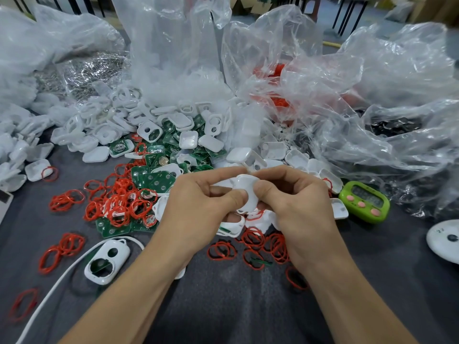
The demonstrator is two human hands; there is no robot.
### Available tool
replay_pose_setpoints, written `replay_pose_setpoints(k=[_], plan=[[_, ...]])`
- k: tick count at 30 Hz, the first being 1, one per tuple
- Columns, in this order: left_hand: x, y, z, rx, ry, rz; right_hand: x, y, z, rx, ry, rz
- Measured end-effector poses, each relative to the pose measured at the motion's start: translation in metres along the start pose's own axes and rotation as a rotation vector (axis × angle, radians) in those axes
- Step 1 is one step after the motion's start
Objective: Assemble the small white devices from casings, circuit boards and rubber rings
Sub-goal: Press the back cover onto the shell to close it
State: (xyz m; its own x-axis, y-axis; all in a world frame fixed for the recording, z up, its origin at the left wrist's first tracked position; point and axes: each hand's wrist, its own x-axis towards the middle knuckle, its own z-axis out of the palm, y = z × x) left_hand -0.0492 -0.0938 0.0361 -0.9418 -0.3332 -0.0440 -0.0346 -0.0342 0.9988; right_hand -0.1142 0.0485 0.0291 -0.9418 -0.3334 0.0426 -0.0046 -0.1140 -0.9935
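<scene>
Both of my hands hold one small white casing [246, 188] above the table's middle. My left hand [198, 204] pinches its left side with thumb and fingers. My right hand [295, 197] pinches its right side, thumb pressed on top. Behind the hands lies a heap of white casings [178, 125] mixed with green circuit boards [154, 178]. Red rubber rings [119, 202] are scattered left of the hands, and more red rings [263, 244] lie beneath them. A white casing with two holes [106, 261] sits at the lower left.
Crumpled clear plastic bags [347, 95] fill the back and right. A green timer [363, 202] stands right of my hands. A white round object [444, 240] lies at the right edge. A white cable [54, 289] curves across the dark cloth at lower left.
</scene>
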Motion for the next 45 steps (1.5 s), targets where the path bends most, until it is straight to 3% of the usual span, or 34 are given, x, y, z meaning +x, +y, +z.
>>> replay_pose_setpoints(k=[18,29,35,41,45], plan=[[-0.002,-0.001,0.001,0.045,0.051,0.185,-0.004,-0.005,0.001,-0.076,-0.032,-0.155],[0.0,-0.004,-0.001,0.089,0.068,0.082,-0.001,0.001,0.002,-0.084,-0.039,-0.055],[0.003,0.001,-0.002,-0.013,-0.113,-0.035,0.007,0.003,-0.005,-0.078,0.019,0.003],[0.004,0.003,-0.003,-0.046,-0.013,-0.053,0.001,0.0,-0.008,-0.208,-0.134,-0.014],[0.003,0.002,-0.002,-0.084,0.008,-0.064,-0.002,-0.001,-0.007,-0.335,-0.114,-0.097]])
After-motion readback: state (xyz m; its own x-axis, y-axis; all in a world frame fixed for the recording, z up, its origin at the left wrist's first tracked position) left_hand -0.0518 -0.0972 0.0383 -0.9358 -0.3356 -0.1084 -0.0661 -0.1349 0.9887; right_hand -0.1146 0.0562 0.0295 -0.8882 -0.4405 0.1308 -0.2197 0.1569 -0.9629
